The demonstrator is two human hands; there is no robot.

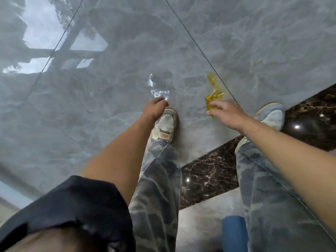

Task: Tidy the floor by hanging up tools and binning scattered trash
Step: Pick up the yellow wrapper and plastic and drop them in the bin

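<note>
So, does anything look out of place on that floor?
Yes: two bits of litter lie on the grey floor, a crumpled clear wrapper by the left hand and a yellow wrapper at the right hand.
</note>
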